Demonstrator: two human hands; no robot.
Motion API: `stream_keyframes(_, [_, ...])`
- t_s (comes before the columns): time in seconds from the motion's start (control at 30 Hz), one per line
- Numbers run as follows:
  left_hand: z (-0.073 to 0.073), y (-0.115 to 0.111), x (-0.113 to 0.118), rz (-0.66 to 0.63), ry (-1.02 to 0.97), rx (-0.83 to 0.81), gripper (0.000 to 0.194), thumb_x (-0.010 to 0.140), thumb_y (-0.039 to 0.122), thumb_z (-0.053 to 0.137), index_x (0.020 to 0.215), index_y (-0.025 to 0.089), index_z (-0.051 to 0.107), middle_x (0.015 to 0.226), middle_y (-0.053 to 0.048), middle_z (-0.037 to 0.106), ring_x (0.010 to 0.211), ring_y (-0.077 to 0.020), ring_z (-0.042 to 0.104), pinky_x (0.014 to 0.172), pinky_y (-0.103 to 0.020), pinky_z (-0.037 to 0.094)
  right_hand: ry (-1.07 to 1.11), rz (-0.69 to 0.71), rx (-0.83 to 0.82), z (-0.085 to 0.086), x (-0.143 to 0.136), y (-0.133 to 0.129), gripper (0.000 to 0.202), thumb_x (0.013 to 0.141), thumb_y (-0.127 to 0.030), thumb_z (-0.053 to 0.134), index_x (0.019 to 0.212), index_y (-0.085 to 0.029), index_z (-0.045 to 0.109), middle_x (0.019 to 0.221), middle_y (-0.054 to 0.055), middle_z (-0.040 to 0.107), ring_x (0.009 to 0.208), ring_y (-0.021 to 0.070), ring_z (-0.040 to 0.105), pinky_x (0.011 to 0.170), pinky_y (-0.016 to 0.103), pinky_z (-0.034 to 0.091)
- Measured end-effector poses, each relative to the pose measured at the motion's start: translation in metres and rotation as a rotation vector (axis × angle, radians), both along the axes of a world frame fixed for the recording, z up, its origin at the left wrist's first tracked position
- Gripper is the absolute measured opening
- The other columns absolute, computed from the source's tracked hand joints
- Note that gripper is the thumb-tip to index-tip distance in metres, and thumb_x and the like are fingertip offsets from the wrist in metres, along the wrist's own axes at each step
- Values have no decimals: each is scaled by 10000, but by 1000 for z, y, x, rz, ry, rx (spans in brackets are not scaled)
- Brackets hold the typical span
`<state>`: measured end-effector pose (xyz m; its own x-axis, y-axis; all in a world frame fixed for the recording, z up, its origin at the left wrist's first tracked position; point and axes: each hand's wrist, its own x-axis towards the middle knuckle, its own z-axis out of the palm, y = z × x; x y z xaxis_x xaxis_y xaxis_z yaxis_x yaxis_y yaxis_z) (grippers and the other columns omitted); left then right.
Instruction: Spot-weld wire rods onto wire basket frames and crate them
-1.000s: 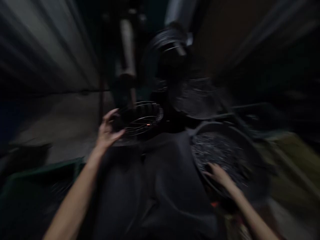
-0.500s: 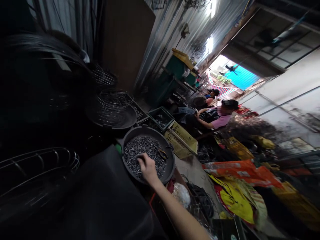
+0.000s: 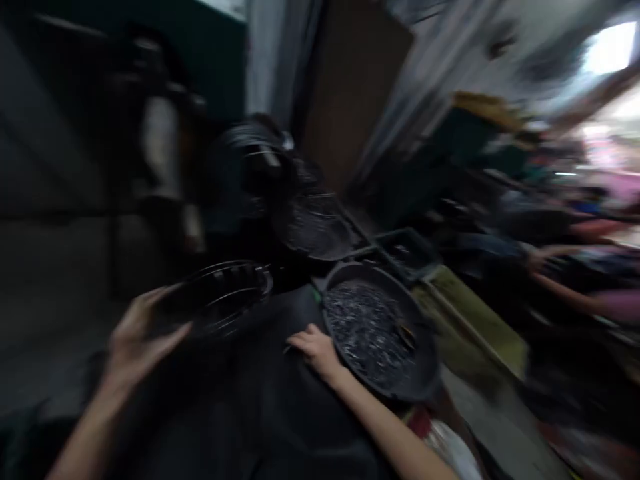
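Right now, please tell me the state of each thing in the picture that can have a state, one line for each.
Left hand: fingers curled on the edge of the wire frame, holding it.
Wire frame: lifted, tilted, blurred.
Right hand: resting beside the basin; too blurred to tell if it grips anything.
Basin: upright, partly filled with small metal pieces.

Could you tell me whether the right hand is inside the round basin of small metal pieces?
No, the right hand rests on the dark cloth beside the basin, just outside its rim.
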<state>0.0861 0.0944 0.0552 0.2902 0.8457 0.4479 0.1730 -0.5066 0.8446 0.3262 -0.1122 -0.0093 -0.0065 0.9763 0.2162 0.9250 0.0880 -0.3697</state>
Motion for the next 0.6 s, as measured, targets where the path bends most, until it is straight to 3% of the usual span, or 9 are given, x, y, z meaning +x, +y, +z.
stream_keyframes(0.07, [4,-12,-40,73,135,94,510,655,397,757,1130,286,608,1085,2,617,1014,-249,606,905,-429,534,124,61,49,10,-3,3,303,884,-138,421,966,-230,698,825,49,721,696,184,625,651,315,528])
stream_keyframes(0.1, [6,-16,-51,50,205,117,520,685,347,724,1176,250,585,1115,-35,604,1045,-251,598,927,-425,522,201,60,80,18,-5,9,280,909,-189,422,1001,-221,685,857,58,720,712,187,643,660,326,541])
stream_keyframes(0.2, [8,-13,-60,-2,307,129,536,722,208,660,1242,230,534,1162,-71,557,1096,-222,568,951,-379,502,491,-15,111,54,-23,43,210,863,-334,599,1037,-237,667,918,39,715,789,191,675,695,301,558])
stream_keyframes(0.3, [11,-12,-55,-30,397,104,580,714,140,646,1267,252,513,1188,-74,518,1134,-235,528,954,-391,489,601,110,16,97,-54,84,177,849,-370,625,942,-233,689,863,19,717,772,187,683,690,280,557])
stream_keyframes(0.4, [18,-16,-52,-86,474,106,614,701,122,655,1276,275,502,1205,-71,501,1156,-257,503,986,-435,463,388,286,48,118,-72,124,187,886,-344,569,922,-221,705,862,22,730,759,181,689,673,270,548])
stream_keyframes(0.53, [23,-17,-58,-118,476,115,643,691,113,660,1284,294,491,1221,-67,493,1165,-260,493,994,-444,456,-231,416,210,113,-72,148,330,857,-193,575,1182,-208,634,1089,45,698,729,169,686,557,258,494])
stream_keyframes(0.6, [23,-15,-60,-114,449,100,637,688,116,666,1279,286,498,1221,-70,492,1155,-257,503,978,-427,470,-407,496,275,108,-71,150,402,831,-98,549,1210,-211,618,1110,34,689,641,139,663,521,254,458])
